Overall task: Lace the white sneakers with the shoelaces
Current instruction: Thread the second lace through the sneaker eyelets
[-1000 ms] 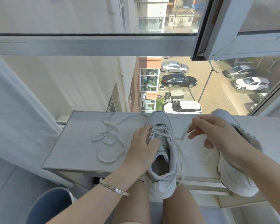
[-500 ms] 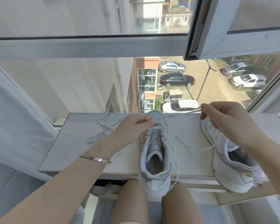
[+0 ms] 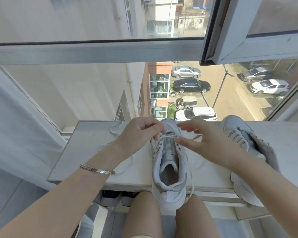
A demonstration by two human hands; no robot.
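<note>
Window ledge (image 3: 79, 152), sneaker (image 3: 170, 162) under left hand (image 3: 138, 133) pinching lace (image 3: 169, 136), right hand (image 3: 206, 143) beside

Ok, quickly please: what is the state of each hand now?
Left hand: pinches the shoelace at the middle sneaker.
Right hand: open, fingers spread, holding nothing that shows.

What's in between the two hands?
In the head view, the front of the middle sneaker and its shoelace sit between the left hand and the right hand.
</note>
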